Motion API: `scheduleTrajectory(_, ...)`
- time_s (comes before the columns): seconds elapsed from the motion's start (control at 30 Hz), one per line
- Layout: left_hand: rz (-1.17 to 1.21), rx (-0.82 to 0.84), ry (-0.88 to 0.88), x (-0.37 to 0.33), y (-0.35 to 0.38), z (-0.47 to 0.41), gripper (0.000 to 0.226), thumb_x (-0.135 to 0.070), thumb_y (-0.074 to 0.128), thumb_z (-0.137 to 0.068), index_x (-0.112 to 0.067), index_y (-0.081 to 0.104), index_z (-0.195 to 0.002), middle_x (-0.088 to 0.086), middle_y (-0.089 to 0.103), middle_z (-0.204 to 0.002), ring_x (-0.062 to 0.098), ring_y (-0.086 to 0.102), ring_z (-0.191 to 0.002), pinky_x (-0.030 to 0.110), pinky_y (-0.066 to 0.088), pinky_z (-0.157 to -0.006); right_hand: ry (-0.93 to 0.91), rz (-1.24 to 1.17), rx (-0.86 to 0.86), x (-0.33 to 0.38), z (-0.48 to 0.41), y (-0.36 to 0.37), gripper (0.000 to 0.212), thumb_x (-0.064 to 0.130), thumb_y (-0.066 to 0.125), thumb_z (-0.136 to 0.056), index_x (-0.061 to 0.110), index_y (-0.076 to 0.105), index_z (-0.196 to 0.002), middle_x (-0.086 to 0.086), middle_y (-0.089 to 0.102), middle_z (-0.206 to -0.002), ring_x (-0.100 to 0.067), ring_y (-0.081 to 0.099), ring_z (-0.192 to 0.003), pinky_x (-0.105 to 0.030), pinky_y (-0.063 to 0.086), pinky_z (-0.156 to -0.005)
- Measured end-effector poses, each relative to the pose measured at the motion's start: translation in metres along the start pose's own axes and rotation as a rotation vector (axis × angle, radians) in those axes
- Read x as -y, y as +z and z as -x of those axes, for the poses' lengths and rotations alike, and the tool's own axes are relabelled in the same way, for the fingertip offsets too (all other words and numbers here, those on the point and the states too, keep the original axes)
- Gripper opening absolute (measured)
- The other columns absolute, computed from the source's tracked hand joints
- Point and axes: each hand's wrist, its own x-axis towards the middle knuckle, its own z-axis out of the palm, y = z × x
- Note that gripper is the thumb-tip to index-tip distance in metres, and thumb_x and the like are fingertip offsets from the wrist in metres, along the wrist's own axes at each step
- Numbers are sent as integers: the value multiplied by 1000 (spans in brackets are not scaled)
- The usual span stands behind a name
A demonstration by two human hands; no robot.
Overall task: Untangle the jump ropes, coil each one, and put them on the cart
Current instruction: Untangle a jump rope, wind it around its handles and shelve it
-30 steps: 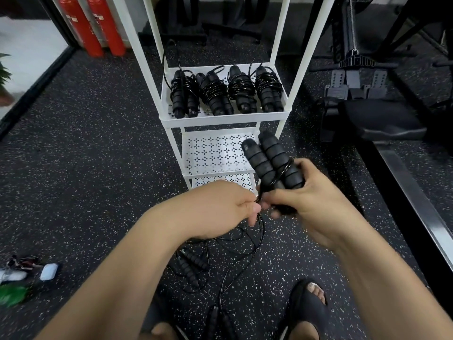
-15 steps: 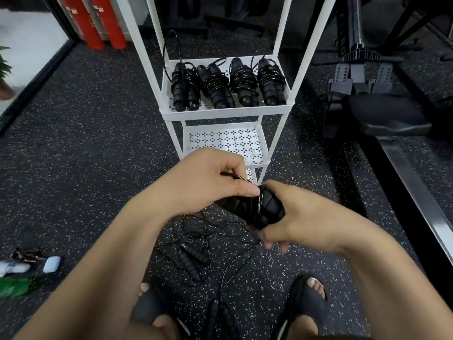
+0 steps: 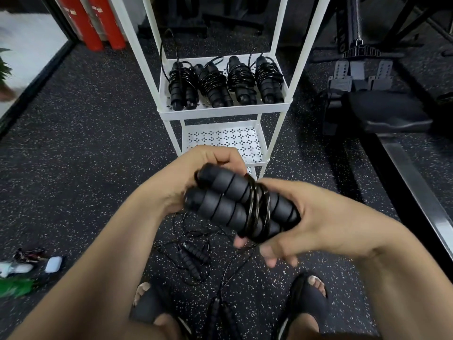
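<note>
Facing cart (image 3: 300,69) dead ahead, posts flanking the front opening. Top shelf (image 3: 220,113) is filled side to side by four coiled ropes (image 3: 235,82); lower shelf (image 3: 225,141) sits just beyond the hands, likely the open slot. Loose ropes (image 3: 193,261) lie on the floor under the hands. Right hand (image 3: 318,222) grips the handles (image 3: 228,204) at the wrapped end, nearer me. Left hand (image 3: 186,173) curls behind their free ends, can't tell if it pinches cord. Handles lie side by side, long axis left-forward to right-back. Cord (image 3: 258,209) has only a few turns on, so winding looks unfinished
</note>
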Motion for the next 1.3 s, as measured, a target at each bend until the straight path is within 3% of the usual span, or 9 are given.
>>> scheduleTrajectory(0.1,-61,-224,-53,8,10,-4,21,-16,54,-102,-9,67,-87,6,67,-74,21,57,-76,33,49,-70,-114,-104,-170,0,-1,-2,63,-18,74,-85,0,51,-141,-22,77,-115,-23,70,-73,-26,53,-54)
scheduleTrajectory(0.23,-177,-121,-88,10,30,-6,36,-34,54,-109,-30,72,-78,0,43,-65,12,33,-53,34,24,-56,-209,-182,-483,-4,-10,-4,53,-19,74,-82,-1,47,-123,-26,77,-108,-28,70,-70,-32,49,-51)
scheduleTrajectory(0.3,-312,-102,-84,7,35,-7,36,-34,48,-113,-33,69,-84,-12,42,-58,11,34,-51,34,25,-55,-209,-178,-613,-6,-13,-8,53,-21,74,-81,6,46,-118,-26,77,-103,-31,70,-70,-34,48,-50)
scheduleTrajectory(0.4,-680,-75,-54,2,37,-5,36,-45,46,-112,-44,64,-81,-11,48,-61,10,43,-54,31,37,-56,-164,-91,-729,-13,-16,-17,55,-19,75,-81,8,44,-116,-25,77,-94,-37,66,-67,-39,49,-51)
scheduleTrajectory(0.53,-816,-38,-61,-8,31,2,28,-51,52,-108,-39,73,-94,-15,47,-54,6,39,-50,24,32,-50,-40,135,-794,-22,-17,-26,55,-11,78,-79,23,48,-110,-18,77,-77,-39,65,-55,-48,52,-56)
scheduleTrajectory(0.73,-669,-111,34,-20,12,15,25,-54,68,-98,-34,74,-85,-3,65,-70,23,58,-64,40,49,-67,172,293,-591,-21,-15,-27,47,-8,76,-79,19,54,-111,-16,77,-78,-38,72,-63,-45,52,-56)
scheduleTrajectory(0.93,-533,-153,95,-23,9,15,25,-44,90,-77,-23,76,-79,-10,66,-66,6,51,-59,18,41,-59,219,256,-253,-17,-15,-14,39,-12,76,-82,7,56,-110,-16,78,-93,-31,74,-69,-35,50,-50)
scheduleTrajectory(1.17,-265,-102,152,-12,-5,11,40,-39,98,-70,-16,74,-91,28,52,-75,27,41,-69,36,33,-66,140,92,-16,-1,2,-11,40,-17,74,-86,2,58,-118,-19,77,-97,-24,65,-68,-26,46,-49)
scheduleTrajectory(1.3,-123,-94,162,-8,-1,6,18,-13,75,-96,-20,73,-79,-1,68,-77,13,60,-69,29,49,-67,0,-64,-15,0,5,-14,51,-21,73,-84,1,58,-127,-23,76,-99,-20,64,-62,-21,46,-43)
